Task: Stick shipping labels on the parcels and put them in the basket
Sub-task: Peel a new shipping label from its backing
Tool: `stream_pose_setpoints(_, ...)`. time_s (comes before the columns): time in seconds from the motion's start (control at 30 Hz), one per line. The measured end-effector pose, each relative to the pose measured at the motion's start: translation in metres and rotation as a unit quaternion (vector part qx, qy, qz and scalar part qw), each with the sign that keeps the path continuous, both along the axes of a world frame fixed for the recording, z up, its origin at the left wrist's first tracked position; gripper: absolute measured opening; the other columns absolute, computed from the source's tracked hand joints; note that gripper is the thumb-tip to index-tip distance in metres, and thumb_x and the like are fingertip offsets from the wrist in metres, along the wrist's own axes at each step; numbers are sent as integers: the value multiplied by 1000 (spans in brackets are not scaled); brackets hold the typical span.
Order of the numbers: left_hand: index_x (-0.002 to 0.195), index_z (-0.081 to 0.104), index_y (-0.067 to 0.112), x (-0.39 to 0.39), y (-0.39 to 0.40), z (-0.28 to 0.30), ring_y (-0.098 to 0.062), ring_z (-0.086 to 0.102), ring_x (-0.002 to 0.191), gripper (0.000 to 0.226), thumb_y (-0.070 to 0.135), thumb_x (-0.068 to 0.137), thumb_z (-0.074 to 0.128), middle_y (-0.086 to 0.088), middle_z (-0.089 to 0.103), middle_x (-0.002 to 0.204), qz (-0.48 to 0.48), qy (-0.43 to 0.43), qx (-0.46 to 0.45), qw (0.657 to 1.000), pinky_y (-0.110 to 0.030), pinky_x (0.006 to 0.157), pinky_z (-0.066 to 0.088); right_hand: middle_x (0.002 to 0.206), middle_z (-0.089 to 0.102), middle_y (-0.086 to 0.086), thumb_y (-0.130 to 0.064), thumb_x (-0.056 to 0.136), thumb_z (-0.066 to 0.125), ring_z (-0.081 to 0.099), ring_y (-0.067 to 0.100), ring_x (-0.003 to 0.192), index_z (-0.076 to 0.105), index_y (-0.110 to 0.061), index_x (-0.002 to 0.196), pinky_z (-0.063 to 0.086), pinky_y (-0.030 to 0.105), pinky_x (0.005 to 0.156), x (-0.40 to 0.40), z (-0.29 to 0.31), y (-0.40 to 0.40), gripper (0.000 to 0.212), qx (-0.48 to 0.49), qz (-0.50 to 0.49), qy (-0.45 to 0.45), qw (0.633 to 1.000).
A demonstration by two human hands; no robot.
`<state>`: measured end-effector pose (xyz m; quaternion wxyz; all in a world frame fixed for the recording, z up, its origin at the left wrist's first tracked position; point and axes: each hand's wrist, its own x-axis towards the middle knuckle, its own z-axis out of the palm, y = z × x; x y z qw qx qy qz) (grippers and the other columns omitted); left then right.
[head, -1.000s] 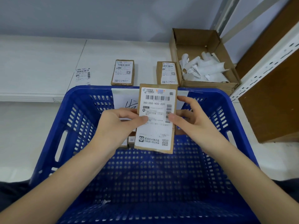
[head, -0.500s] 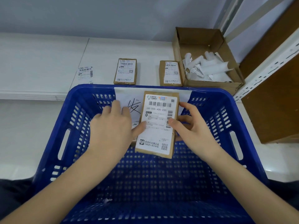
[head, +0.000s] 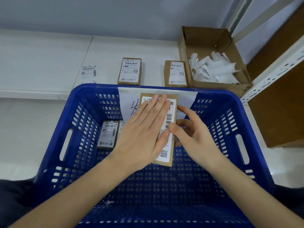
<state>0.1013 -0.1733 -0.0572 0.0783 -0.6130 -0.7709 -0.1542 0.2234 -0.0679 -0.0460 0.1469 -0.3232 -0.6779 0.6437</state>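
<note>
We see a brown parcel (head: pixel 171 142) held above the blue basket (head: pixel 54 145), toward its far wall at 12 o'clock. The left hand (head: pixel 144 132) lies flat on the white label (head: pixel 169 122), fingers straight and together, pressing down on it. The right hand (head: pixel 195 137) grips the parcel's right edge, at 3 o'clock of it, thumb on the label face and fingers curled behind.

Inside the basket, at 9 o'clock of the left hand, a labelled parcel (head: pixel 107 134) lies on the floor; a second one (head: pixel 121 129) just beside it is mostly hidden by the hand. A white sheet (head: pixel 187 97) with handwriting hangs on the far wall.

Beyond the basket, on the white table (head: pixel 41 60): two labelled parcels, one (head: pixel 130 71) at 12 o'clock, another (head: pixel 176 73) at 1 o'clock, and a loose label (head: pixel 88 73) at 11 o'clock. A cardboard box (head: pixel 205 35) of curled white paper strips (head: pixel 213 68) sits at 2 o'clock, touching the second parcel.
</note>
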Motion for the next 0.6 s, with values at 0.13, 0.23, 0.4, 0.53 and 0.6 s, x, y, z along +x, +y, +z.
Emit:
stream_pose_setpoints(0.13,149,-5,10,-14,-3,0,-13,-13,146,68,52,96,1,-5,-8,158,66,-59,-61,994,-26,118,-12,103,67,11,-17,91,59,69,17,87,43,-26,136,60,41,70,1,-1,0,48,-38,-34,-7,999)
stream_pose_setpoints(0.23,149,2,6,-26,-9,3,-20,-5,148,65,47,99,5,-10,1,159,65,-23,-61,996,-32,119,-6,102,68,9,-16,92,58,70,13,86,44,-28,134,60,36,68,3,1,3,45,-38,-39,-2,999)
stream_pose_setpoints(0.4,149,19,-1,-21,-8,4,-26,11,147,61,38,103,17,-16,15,158,-49,75,-39,995,-42,118,9,102,68,6,-18,92,57,70,14,87,46,-38,123,60,40,72,5,5,7,39,-10,-11,-1,1000)
stream_pose_setpoints(0.53,150,18,0,-10,-15,3,-25,8,147,63,43,104,14,-17,14,157,-141,91,-70,983,-38,119,5,101,71,7,-18,94,56,71,18,87,48,-25,131,59,42,74,6,6,18,39,-19,-53,6,998)
stream_pose_setpoints(0.6,150,19,0,0,-20,-2,-25,8,148,63,43,104,17,-17,15,157,-181,89,-74,977,-37,120,4,101,72,6,-18,94,56,71,18,86,49,-23,130,59,43,74,6,5,27,37,-22,-82,10,996)
